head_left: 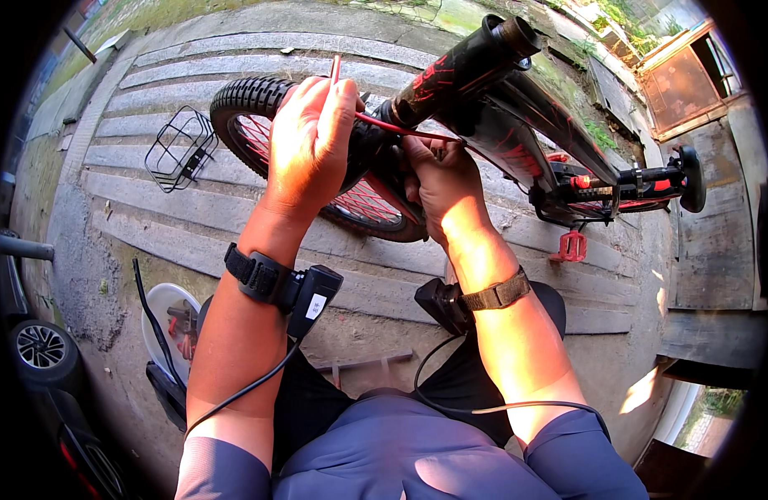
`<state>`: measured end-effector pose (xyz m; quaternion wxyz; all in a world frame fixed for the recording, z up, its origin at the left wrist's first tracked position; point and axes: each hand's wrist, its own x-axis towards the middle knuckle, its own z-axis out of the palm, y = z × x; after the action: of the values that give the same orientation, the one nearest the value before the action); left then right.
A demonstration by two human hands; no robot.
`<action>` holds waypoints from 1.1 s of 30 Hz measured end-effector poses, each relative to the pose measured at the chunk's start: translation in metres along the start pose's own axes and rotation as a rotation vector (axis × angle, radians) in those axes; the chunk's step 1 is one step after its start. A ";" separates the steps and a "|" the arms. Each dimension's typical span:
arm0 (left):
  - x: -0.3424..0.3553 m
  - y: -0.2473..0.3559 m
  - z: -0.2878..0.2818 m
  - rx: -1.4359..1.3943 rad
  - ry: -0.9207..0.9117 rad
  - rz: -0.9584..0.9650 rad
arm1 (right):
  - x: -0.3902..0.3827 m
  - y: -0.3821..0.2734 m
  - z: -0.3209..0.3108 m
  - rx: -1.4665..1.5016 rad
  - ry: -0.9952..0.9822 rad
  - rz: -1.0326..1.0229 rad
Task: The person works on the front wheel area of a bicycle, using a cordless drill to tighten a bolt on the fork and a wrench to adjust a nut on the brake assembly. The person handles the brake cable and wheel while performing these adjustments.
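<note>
The bicycle (492,137) rests on grey paving strips (151,241) near weathered panels (709,221).

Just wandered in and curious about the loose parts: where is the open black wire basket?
In the head view, the open black wire basket rests on the long grey slabs at left, beside the bicycle's knobbly black front tyre.

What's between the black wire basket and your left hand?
The bike's front wheel. In the head view, its knobbly black tyre and red spokes come between the wire basket and the left hand.
</note>
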<state>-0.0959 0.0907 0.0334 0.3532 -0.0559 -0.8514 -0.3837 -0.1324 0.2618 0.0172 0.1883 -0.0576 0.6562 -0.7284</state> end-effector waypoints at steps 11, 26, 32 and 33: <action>0.001 0.003 0.001 0.010 -0.002 -0.006 | 0.005 -0.003 -0.007 -0.267 0.000 0.040; 0.001 0.001 0.000 -0.002 0.008 -0.024 | 0.004 0.000 -0.005 -0.023 -0.053 0.027; 0.000 0.000 0.001 -0.003 0.002 -0.032 | 0.001 0.001 -0.002 0.045 -0.060 -0.019; 0.000 0.000 0.001 0.002 0.004 -0.027 | -0.001 -0.002 -0.001 -0.001 -0.016 0.023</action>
<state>-0.0961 0.0911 0.0329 0.3499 -0.0433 -0.8517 -0.3877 -0.1324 0.2636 0.0186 0.2019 -0.0559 0.6557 -0.7254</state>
